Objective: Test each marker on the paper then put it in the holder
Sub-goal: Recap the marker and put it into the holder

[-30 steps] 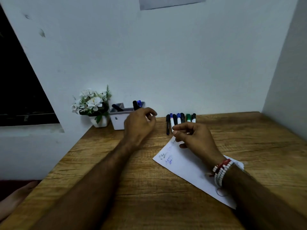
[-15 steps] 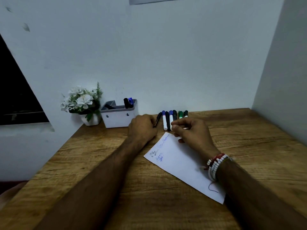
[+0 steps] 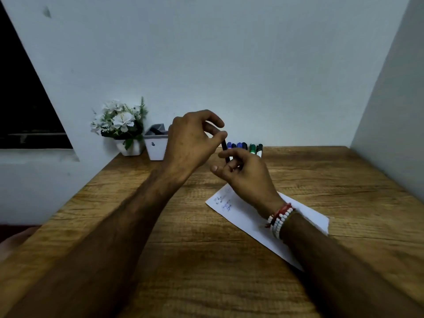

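Now, over the surface (image 3: 206, 260), the left hand (image 3: 192, 143) pinches the black marker (image 3: 226, 152) at its top, the right hand (image 3: 247, 175) curled around its lower end.

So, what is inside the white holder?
A dark thing, likely a marker, shows in the left part of the holder. The left hand covers the rest.

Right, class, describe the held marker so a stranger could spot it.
At the wooden table's far edge, by the wall, lies a row of markers. Just in front, the left hand and right hand hold a slim black marker, the only one off the table.
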